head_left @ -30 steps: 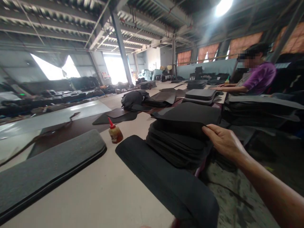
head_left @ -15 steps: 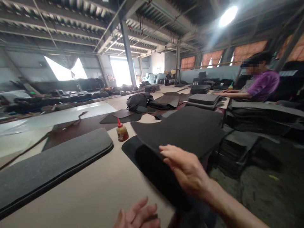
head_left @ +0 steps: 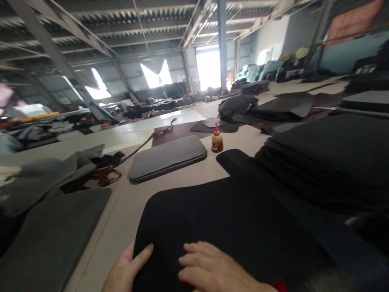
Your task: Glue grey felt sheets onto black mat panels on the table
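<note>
A large black sheet (head_left: pixel 194 215) with rounded corners lies across the near part of the table. My left hand (head_left: pixel 129 265) grips its left edge, thumb on top and the other fingers mostly hidden below. Over the same sheet, my right hand (head_left: pixel 212 265) has its fingers stretched out flat, holding nothing; whether it presses on the surface I cannot tell. Just beyond is a smaller stack of grey rounded pieces (head_left: pixel 168 156). Beside that stack stands a glue bottle (head_left: pixel 216 142) with a red nozzle, upright. Another black piece (head_left: pixel 234 160) partly shows behind the large sheet.
A tall pile of dark sheets (head_left: pixel 328 154) rises at the right. Grey sheets (head_left: pixel 54 227) and a brown strip (head_left: pixel 146 142) lie at the left. Farther back on the table sits a crumpled dark bundle (head_left: pixel 235 107).
My view has swung left; the co-worker is out of sight. The black sheet, bent up by my right hand earlier, now lies spread out. My left hand has taken its edge.
</note>
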Tool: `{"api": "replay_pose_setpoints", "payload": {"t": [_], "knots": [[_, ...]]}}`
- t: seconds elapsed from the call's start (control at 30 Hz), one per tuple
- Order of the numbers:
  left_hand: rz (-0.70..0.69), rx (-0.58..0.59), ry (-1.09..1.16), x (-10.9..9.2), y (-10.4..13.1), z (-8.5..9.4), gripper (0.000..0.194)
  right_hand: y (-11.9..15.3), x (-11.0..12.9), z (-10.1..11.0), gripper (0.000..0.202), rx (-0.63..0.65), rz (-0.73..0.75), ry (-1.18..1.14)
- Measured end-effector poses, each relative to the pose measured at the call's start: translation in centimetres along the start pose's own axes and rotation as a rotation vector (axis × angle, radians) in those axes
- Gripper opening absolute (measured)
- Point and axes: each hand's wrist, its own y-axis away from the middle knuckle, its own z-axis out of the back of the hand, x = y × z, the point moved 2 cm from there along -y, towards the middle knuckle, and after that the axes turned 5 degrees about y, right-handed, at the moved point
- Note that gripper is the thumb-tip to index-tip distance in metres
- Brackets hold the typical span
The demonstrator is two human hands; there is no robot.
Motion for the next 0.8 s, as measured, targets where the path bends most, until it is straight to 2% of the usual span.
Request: {"api": "replay_pose_setpoints", "payload": {"t": [0.1, 0.17, 0.27, 0.33, 0.4, 0.5, 0.63, 0.7, 0.8], "knots": [[-0.102, -0.005, 0.078, -1.9, 0.5, 1.4, 0.066, 2.7, -2.1, 4.2, 0.031, -0.039, -0.282, 0.129], [-0.167, -0.056, 0.070, -2.7, 0.4, 3.2, 0.061, 4.8, -4.3, 5.4, 0.033, -0.093, -0.369, 0.326], [-0.209, -0.104, -0.006, -2.9, 0.1, 5.8, 0.055, 7.2, -7.1, 5.2, 0.042, -0.122, -0.324, 0.566], [-0.234, -0.093, -0.099, -2.8, -0.1, 6.6, 0.053, 8.1, -8.4, 4.7, 0.045, -0.109, -0.254, 0.641], [-0.300, -0.050, -0.208, -2.7, 0.0, 6.6, 0.054, 8.4, -9.4, 4.3, 0.045, -0.076, -0.209, 0.663], [-0.411, -0.005, -0.343, -3.0, 0.3, 5.7, 0.065, 8.4, -11.0, 4.3, 0.046, -0.045, -0.227, 0.647], [-0.453, -0.019, -0.374, -3.2, 0.0, 5.3, 0.078, 8.6, -12.7, 4.1, 0.048, -0.113, -0.234, 0.630], [-0.465, -0.083, -0.504, -3.4, -0.4, 5.7, 0.080, 8.7, -13.0, 3.8, 0.047, -0.111, -0.223, 0.620], [-0.648, -0.337, -0.847, -3.7, -0.4, 6.1, 0.076, 8.6, -12.8, 3.6, 0.047, -0.119, -0.235, 0.615]]}}
